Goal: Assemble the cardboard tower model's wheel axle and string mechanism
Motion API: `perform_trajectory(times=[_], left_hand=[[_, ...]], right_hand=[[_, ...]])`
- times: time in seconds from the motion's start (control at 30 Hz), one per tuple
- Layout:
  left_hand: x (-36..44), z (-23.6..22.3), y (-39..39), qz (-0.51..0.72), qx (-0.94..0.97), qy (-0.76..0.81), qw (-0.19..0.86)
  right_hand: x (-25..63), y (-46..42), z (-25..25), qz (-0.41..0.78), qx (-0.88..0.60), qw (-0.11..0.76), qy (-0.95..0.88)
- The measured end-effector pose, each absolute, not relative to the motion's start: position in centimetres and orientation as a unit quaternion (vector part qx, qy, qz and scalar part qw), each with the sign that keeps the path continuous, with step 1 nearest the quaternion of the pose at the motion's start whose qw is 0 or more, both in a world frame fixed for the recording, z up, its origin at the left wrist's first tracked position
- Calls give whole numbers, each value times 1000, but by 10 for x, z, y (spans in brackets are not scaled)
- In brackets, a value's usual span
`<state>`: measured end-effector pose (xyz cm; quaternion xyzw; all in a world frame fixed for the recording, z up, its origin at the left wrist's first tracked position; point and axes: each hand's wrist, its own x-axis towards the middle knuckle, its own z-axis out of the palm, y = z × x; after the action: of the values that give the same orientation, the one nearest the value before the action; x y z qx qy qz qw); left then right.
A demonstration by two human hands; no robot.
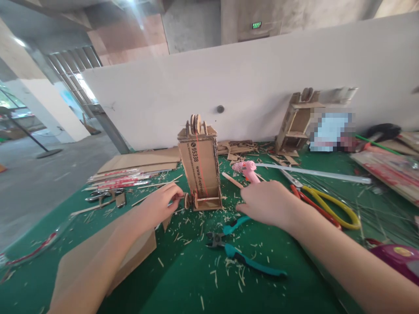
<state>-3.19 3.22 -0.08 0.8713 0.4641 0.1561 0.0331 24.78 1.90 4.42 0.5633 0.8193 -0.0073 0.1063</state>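
Observation:
A tall cardboard frame (203, 168) with printed writing stands upright on the green table. Several cardboard discs (195, 124) are mounted at its top. At its lower left, small cardboard discs (187, 200) sit on a thin stick. My left hand (166, 200) is closed in a pinch at the stick's outer end. My right hand (262, 200) has curled fingers and lies right in front of the pink glue gun's (248, 170) handle; what it grips, if anything, is hidden. A long glue stick runs rightward from the gun. Below lie teal-handled cutting pliers (242, 255), jaws apart.
Scissors with yellow and orange handles (330, 207) lie to the right. A second cardboard frame (296, 124) stands at the back right. Cardboard sheets (137, 161) and wrapped sticks are at the left; a cardboard piece (134, 257) lies under my left arm. Wood shavings litter the table.

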Motion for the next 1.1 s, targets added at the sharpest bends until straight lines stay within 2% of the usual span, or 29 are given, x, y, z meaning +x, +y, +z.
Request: perform_trajectory(times=[0.07, 0.2, 0.43, 0.57, 0.67, 0.77, 0.93, 1.0, 1.1], left_hand=[[-32, -1, 32, 159, 870, 466, 34], [-32, 1, 30, 154, 866, 473, 50], [-31, 3, 29, 158, 861, 481, 59], [-31, 3, 29, 162, 862, 477, 56], [-31, 3, 29, 162, 863, 475, 54], [-31, 4, 28, 164, 865, 472, 50], [-31, 5, 29, 170, 864, 470, 56], [-31, 4, 29, 174, 865, 467, 60], [-30, 4, 28, 176, 867, 461, 67]], right_hand=[[261, 18, 47, -25, 611, 138, 779], [285, 25, 37, -39, 675, 103, 730], [290, 53, 6, 21, 725, -65, 685], [288, 76, -20, -31, 680, -183, 710], [286, 86, -33, -62, 662, -223, 713], [286, 83, -31, -86, 656, -262, 703], [285, 47, -17, -192, 603, -396, 665], [284, 26, -16, -225, 580, -403, 672], [284, -2, -21, -236, 558, -362, 709]])
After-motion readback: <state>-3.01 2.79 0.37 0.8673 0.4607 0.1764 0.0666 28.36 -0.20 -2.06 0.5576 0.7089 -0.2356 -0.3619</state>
